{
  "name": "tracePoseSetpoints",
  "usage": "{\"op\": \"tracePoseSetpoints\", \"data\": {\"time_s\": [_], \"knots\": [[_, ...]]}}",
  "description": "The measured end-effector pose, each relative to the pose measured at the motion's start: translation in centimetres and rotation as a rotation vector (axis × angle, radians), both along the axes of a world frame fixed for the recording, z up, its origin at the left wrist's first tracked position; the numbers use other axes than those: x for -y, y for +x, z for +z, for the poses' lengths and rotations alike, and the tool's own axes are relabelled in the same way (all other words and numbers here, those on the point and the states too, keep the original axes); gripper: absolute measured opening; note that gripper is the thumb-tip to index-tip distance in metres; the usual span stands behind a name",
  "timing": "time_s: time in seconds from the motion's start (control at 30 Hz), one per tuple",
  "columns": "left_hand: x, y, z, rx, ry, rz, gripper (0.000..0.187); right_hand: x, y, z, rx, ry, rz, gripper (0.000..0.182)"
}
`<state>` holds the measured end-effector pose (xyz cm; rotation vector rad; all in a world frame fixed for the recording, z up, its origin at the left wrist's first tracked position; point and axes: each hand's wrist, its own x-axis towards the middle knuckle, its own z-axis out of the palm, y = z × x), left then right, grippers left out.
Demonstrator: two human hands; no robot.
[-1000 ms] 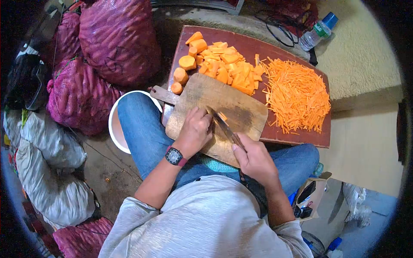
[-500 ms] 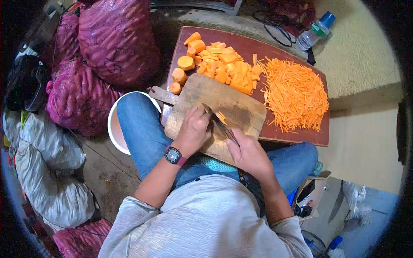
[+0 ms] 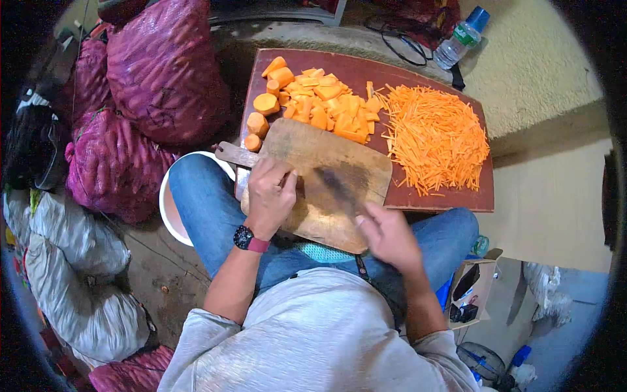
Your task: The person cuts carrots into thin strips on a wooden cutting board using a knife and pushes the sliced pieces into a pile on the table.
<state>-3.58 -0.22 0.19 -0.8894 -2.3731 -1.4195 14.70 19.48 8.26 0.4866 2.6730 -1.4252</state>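
Note:
My right hand (image 3: 392, 238) grips a knife (image 3: 338, 186), its blade smeared by motion over the wooden cutting board (image 3: 294, 140). My left hand (image 3: 271, 196) is closed on the board's left part, fingers curled; whatever is in them is hidden. Just beyond the board lie flat carrot slices (image 3: 333, 108) in a loose heap. Thick carrot chunks (image 3: 266, 104) line the left of that heap. To the right rises a large pile of carrot strips (image 3: 437, 140).
Under the board is a dark red table (image 3: 486, 196). A white-rimmed basin (image 3: 171, 219) stands by my left knee. Purple mesh sacks (image 3: 166, 72) and white sacks (image 3: 85, 287) crowd the left side. A water bottle (image 3: 457, 42) stands at the back right, and an open box (image 3: 480, 287) sits below.
My left hand has shifted left, away from the blade. The knife has swung quickly and the right hand moved slightly right. A few strips beside the blade no longer show. The view has shifted a little.

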Motion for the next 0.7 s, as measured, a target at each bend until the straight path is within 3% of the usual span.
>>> {"op": "tracePoseSetpoints", "data": {"time_s": [0.07, 0.1, 0.3, 0.4, 0.47, 0.53, 0.6, 0.7], "knots": [[-0.2, 0.2, -0.4, -0.044, -0.05, -0.063, 0.007, -4.1, 1.1, -0.5, 0.076, 0.009, -0.162, 0.03], [-0.3, 0.4, -0.5, -0.048, -0.046, -0.066, 0.007, -6.6, 1.6, -1.7, -0.12, 0.2, -0.163, 0.031], [-1.0, 0.9, -0.8, -0.124, -0.236, -0.203, 0.008, -14.1, 2.0, -0.8, -0.184, 0.415, -0.392, 0.029], [-1.1, 1.0, -0.8, -0.159, -0.283, -0.206, 0.009, -14.1, 1.8, -1.4, -0.207, 0.24, -0.402, 0.028], [-1.2, 1.1, -0.6, -0.161, -0.294, -0.187, 0.009, -13.8, 1.7, -2.2, -0.031, -0.129, -0.342, 0.026], [-1.4, 1.1, -0.9, -0.152, -0.279, -0.187, 0.007, -12.7, 1.3, -2.1, -0.008, -0.257, -0.375, 0.025], [-1.6, 1.1, -1.1, -0.139, -0.264, -0.193, 0.007, -13.2, 1.2, -4.2, -0.095, 0.026, -0.203, 0.024], [-1.6, 1.1, -1.2, -0.133, -0.296, -0.191, 0.007, -14.8, 0.8, -4.6, -0.129, 0.162, -0.219, 0.025]]}}
